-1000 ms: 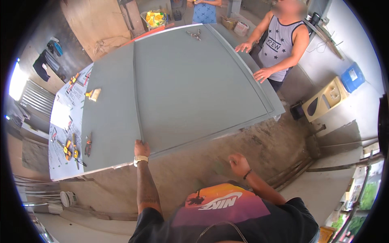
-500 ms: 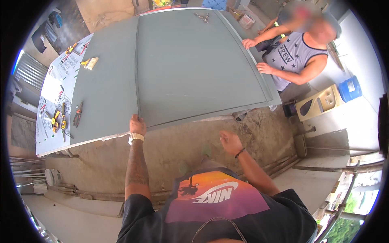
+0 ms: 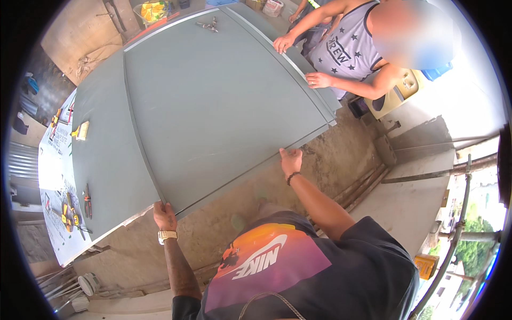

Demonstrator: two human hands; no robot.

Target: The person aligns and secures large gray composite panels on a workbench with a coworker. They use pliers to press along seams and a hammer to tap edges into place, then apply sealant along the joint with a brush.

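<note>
The fingers of the left hand (image 3: 165,215) are curled tight on the near edge of the grey panel (image 3: 213,122). The right hand (image 3: 290,161) has bent fingers at that edge; whether they grip cannot be confirmed. The panel extends beyond both. It is probably light, flexible, and scratch-prone; opposite edges suit holding.

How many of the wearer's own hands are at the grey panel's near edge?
2: the left hand, and the right hand farther right along the edge of the grey panel. Neither is hidden.

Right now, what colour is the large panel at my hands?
The panel is grey; the head view shows it.
</note>
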